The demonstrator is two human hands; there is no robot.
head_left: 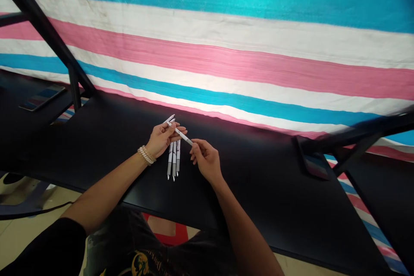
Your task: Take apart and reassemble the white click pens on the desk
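We see smooth, glossy plastic pens (174,159) on a matt black tabletop (106,138). Beyond lies a creased woven tarpaulin (226,69).

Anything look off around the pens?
One thing: a white pen sits diagonally, held in the left hand, its end at the right hand's fingertips. The other pens lie roughly parallel on the black desk, tips toward the person, so it stands out by its angle.

The left hand (161,139) hides the upper ends of the pens (174,159); the shirt print (139,264) at 6 o'clock is cut off by the edge, and the black bar (355,136) at 3 o'clock blurs.
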